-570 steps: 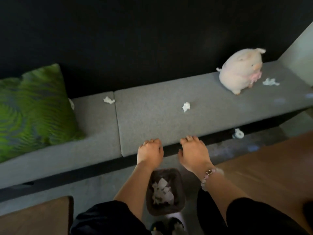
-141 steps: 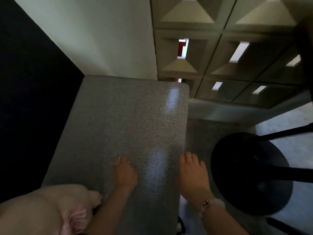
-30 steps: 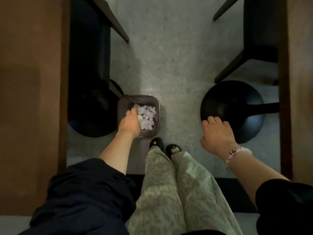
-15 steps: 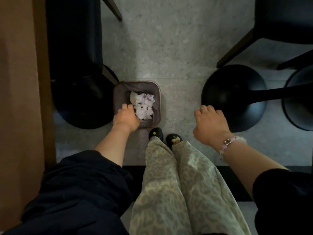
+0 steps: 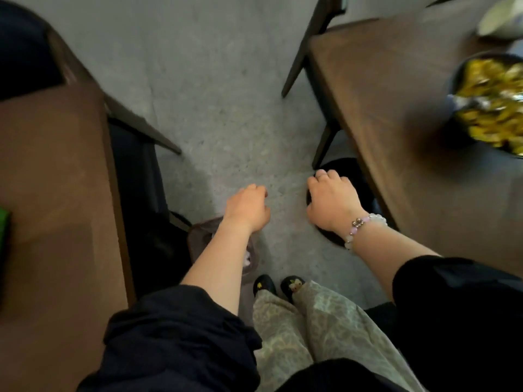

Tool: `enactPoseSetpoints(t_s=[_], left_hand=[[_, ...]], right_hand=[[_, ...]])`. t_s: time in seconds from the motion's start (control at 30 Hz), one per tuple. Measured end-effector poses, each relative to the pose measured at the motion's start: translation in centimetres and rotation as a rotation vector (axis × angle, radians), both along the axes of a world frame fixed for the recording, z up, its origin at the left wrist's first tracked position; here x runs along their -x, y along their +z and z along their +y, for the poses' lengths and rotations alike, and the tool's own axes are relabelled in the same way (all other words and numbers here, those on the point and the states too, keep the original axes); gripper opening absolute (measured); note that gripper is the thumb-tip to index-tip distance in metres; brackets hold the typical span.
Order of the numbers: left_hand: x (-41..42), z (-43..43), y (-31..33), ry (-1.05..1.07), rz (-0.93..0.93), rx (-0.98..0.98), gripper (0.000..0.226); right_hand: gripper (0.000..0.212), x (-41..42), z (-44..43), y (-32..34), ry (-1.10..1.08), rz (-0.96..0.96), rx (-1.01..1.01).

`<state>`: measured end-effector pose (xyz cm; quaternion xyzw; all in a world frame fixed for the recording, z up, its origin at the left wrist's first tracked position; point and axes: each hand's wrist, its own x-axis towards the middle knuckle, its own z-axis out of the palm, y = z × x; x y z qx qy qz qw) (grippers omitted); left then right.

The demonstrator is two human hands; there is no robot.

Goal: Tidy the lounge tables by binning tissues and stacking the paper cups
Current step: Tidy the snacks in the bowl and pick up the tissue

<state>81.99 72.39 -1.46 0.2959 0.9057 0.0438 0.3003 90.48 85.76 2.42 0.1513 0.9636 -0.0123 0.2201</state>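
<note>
Two black shoes (image 5: pixel 264 284) peep from patterned trousers nearest the camera. Just beyond the left toe stands the bin (image 5: pixel 198 239). Half a second ago it lay in plain view; now the left forearm covers most of it, and only a scrap of its tissues (image 5: pixel 248 257) shows at the arm's edge.

The left hand (image 5: pixel 247 207), earlier at the bin's near rim, has let go and hangs above the floor just past the bin. Its fingers are loosely curled with nothing seen in them, though the palm faces away. The right hand (image 5: pixel 331 202), with a beaded bracelet (image 5: pixel 365 224) at the wrist, is held right of the bin, curled the same slack way and holding nothing visible. It hangs over a black round table base (image 5: pixel 342 171).

The view has swung up. A brown table (image 5: pixel 56 193) now fills the space left of the bin, and another table (image 5: pixel 396 123) lies right of and beyond it. On that far table a dark bowl (image 5: pixel 460 69) of yellow wrapped pieces is smeared by motion and cut by the frame edge. A pale blurred shape (image 5: pixel 501 18) in the far corner may be a paper cup.
</note>
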Motion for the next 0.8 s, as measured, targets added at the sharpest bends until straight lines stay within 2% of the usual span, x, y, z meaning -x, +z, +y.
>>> enactPoseSetpoints(t_s=[0.13, 0.23, 0.57, 0.8], left_hand=[[-0.3, 5.7, 5.9, -0.172, 0.217, -0.136, 0.035], [-1.1, 10.0, 9.1, -0.301, 0.290, -0.229, 0.033], [-8.9, 18.4, 13.6, -0.795, 0.356, -0.291, 0.030], [-12.0, 20.9, 13.4, -0.939, 0.354, -0.279, 0.031]], right_hand=[[0.038, -2.1, 4.4, 5.4, -0.168, 0.129, -0.054], [0.038, -4.8, 7.3, 8.3, -0.308, 0.189, -0.130], [0.040, -15.4, 11.0, 11.3, -0.700, 0.213, -0.240], [0.038, -18.7, 12.3, 10.8, -0.805, 0.202, -0.226]])
